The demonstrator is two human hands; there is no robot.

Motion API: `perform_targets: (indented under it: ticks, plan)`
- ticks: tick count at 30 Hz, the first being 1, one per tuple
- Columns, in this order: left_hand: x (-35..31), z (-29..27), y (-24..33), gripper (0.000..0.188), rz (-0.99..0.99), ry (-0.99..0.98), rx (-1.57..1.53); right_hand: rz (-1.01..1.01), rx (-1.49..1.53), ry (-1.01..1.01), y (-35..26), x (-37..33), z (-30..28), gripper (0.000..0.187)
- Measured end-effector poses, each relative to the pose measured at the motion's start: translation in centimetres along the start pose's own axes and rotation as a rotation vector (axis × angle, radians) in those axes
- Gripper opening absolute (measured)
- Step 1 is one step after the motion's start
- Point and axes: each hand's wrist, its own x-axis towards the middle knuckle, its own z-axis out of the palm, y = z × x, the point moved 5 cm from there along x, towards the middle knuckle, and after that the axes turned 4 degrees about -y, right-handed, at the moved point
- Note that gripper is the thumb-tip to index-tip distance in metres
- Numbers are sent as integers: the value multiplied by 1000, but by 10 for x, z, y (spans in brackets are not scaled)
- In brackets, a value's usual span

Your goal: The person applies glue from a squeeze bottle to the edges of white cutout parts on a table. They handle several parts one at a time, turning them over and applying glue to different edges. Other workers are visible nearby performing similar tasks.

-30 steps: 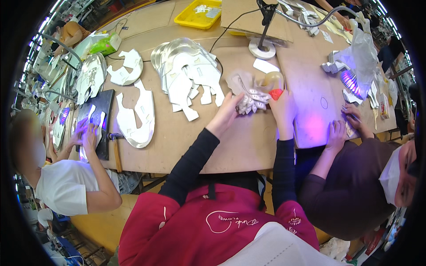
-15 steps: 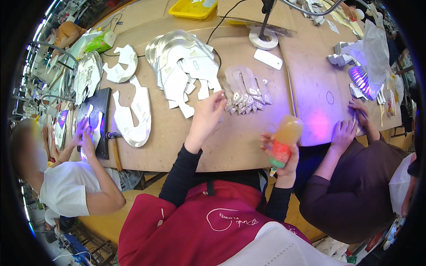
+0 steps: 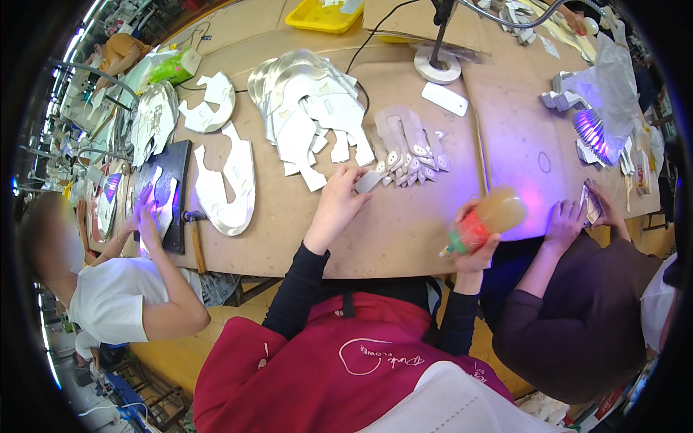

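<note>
Between the thumb and fingers of my left hand (image 3: 339,206) is a small flat grey piece (image 3: 367,182), held above the table just in front of a fanned group of pale cut pieces (image 3: 411,151) with small holes. My right hand (image 3: 473,261) is wrapped round a squeeze bottle (image 3: 502,208) of amber liquid with a red label. The bottle lies tilted in the air over the table's near edge, its green cap and nozzle pointing down and to the left. Beyond my left hand, larger white and silvery cut pieces (image 3: 307,97) lie in an overlapping stack.
A white U-shaped piece (image 3: 244,173), a hammer (image 3: 196,242) and a black board (image 3: 175,162) are at the left. A tape roll (image 3: 437,66) and white phone-like slab (image 3: 445,99) lie farther back. People work on both sides; a lit lamp (image 3: 592,136) stands right.
My left hand now shows the grey piece between its fingers, slightly nearer me. My right hand has tipped the bottle from nearly upside down to a more sideways slant. The view has shifted slightly.
</note>
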Motion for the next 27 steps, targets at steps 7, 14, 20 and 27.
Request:
perform_targets:
  ticks: [7,14,20,27]
  plan:
    - [43,-10,24,26,135,-91,-141,168,-242,-137,27,-14,-3,73]
    - [145,-10,68,52,275,181,-126,131,-204,-125,26,-11,-4,73]
    - [111,6,45,23,357,387,255,9,-46,-89,19,-13,-3,81]
    - [56,-15,83,13,383,417,-90,-122,-335,-233,10,-17,0,96]
